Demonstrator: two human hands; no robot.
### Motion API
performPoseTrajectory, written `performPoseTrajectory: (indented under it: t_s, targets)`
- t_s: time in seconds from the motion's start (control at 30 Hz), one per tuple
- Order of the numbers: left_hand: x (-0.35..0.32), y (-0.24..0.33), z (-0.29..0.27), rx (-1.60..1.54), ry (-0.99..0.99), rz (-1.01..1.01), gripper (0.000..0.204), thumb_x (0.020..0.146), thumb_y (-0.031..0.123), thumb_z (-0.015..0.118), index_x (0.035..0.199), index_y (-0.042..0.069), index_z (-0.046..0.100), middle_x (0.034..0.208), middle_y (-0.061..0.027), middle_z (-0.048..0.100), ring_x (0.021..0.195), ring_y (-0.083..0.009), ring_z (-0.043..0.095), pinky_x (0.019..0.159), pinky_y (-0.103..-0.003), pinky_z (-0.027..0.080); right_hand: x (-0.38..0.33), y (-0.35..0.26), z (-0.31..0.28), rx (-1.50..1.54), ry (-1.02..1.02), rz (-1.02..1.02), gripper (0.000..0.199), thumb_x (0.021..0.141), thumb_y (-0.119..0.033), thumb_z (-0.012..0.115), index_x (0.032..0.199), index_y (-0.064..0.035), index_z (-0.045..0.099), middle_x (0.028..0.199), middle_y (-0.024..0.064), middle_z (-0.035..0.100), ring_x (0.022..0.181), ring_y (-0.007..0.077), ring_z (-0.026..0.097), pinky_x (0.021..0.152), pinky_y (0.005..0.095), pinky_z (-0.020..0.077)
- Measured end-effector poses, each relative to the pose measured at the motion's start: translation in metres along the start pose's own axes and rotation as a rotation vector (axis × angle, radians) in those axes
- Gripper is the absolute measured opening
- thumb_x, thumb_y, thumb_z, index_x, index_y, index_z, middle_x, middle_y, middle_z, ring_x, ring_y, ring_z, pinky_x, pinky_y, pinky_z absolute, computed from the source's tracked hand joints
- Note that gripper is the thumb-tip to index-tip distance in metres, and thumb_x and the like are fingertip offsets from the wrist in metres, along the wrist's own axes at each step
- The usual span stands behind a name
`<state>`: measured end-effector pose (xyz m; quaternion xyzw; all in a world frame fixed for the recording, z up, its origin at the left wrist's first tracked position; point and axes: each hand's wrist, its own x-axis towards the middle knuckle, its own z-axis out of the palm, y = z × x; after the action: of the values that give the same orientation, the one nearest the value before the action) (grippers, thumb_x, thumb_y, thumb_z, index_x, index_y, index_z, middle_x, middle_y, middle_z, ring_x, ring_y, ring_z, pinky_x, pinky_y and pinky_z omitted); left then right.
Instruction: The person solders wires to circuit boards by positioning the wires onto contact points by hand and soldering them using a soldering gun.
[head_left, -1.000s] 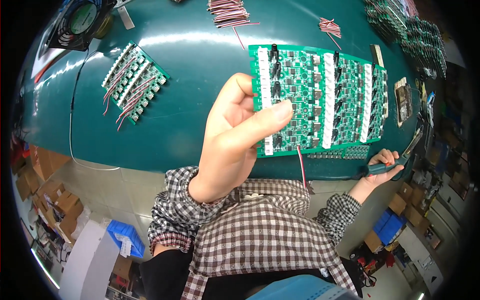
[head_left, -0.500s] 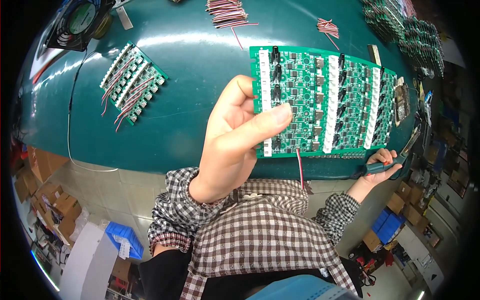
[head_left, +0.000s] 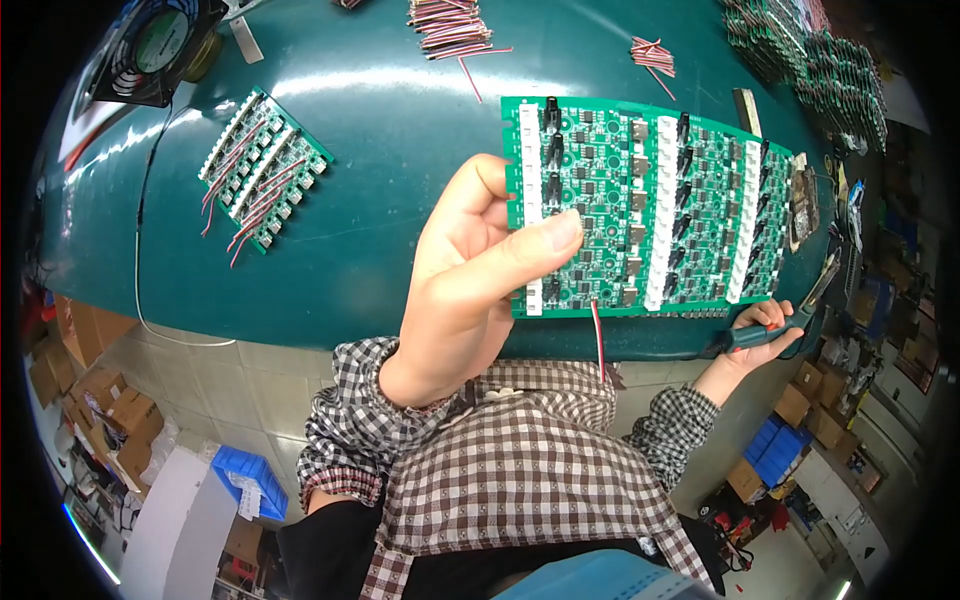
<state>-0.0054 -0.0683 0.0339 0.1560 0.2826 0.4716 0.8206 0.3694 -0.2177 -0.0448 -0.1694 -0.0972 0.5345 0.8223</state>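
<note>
My left hand (head_left: 470,260) grips the left end of a green circuit board panel (head_left: 600,210), thumb on its face and fingers behind. The panel is held up above the table's near edge. It bears three rows of white connectors with black parts beside them, and small metal sockets. A thin red, white and black wire (head_left: 599,340) hangs from its lower edge. My right hand (head_left: 765,328) is closed round the teal handle of what looks like a soldering iron (head_left: 750,337), low at the right beyond the panel. The tool's working end is hard to make out.
On the green table (head_left: 390,180) lies a smaller board with wires (head_left: 265,175) at left, near a black fan (head_left: 155,45). Wire bundles (head_left: 445,28) and a small wire pile (head_left: 653,57) lie at the back. Stacked boards (head_left: 845,90) stand far right.
Almost nothing differs; the view has shifted very slightly. Both hands keep their holds, and the panel stays in nearly the same place.
</note>
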Motion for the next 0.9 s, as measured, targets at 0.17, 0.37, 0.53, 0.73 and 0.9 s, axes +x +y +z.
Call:
performPoseTrajectory:
  t_s: [0.17,0.37,0.53,0.73,0.9]
  targets:
    - [0.002,-0.001,-0.001,0.001,0.007,-0.003,0.021,0.083,0.007,0.06,0.097,0.004,0.045,0.096,-0.009,0.06,0.085,-0.0114,0.057,0.078,-0.026,0.045,0.0,-0.001,-0.001,-0.002,-0.005,-0.002,0.031,0.081,-0.023,0.069,0.095,-0.0041,0.049,0.076,0.0016,0.048,0.075,0.0131,0.049,0.071,0.027,0.0499]
    - [0.023,0.028,-0.028,0.249,-0.039,-0.033,0.018,0.083,0.006,0.061,0.097,0.0,0.053,0.089,-0.0073,0.064,0.079,-0.0098,0.061,0.072,-0.022,0.048,-0.002,0.001,0.0,0.012,0.007,-0.02,0.033,0.081,-0.025,0.068,0.095,-0.0041,0.048,0.076,0.0011,0.047,0.074,0.0124,0.047,0.07,0.0272,0.0502]
    - [0.072,0.05,-0.035,0.732,-0.106,-0.17,0.016,0.082,0.013,0.066,0.09,0.002,0.057,0.081,-0.0028,0.063,0.073,-0.006,0.058,0.065,-0.019,0.045,-0.004,0.004,0.0,0.009,-0.005,-0.031,0.031,0.08,-0.023,0.069,0.093,-0.0038,0.047,0.075,0.0013,0.045,0.074,0.013,0.046,0.07,0.0267,0.0501]
    - [0.112,0.02,-0.036,0.839,-0.084,-0.186,0.018,0.08,0.017,0.068,0.087,0.002,0.06,0.075,-0.0012,0.063,0.066,-0.0054,0.057,0.06,-0.019,0.044,-0.003,0.008,0.0,0.05,-0.015,-0.027,0.032,0.082,-0.024,0.067,0.094,-0.0044,0.047,0.075,0.0006,0.043,0.073,0.0121,0.045,0.07,0.0271,0.0498]
    - [0.106,0.01,-0.03,1.351,-0.035,0.139,0.027,0.078,0.024,0.068,0.09,0.001,0.064,0.075,-0.0073,0.064,0.068,-0.0133,0.06,0.062,-0.026,0.046,-0.004,0.008,-0.001,0.101,-0.006,-0.036,0.037,0.083,-0.032,0.065,0.096,-0.005,0.045,0.075,0.0005,0.041,0.072,0.0129,0.042,0.068,0.0285,0.0482]
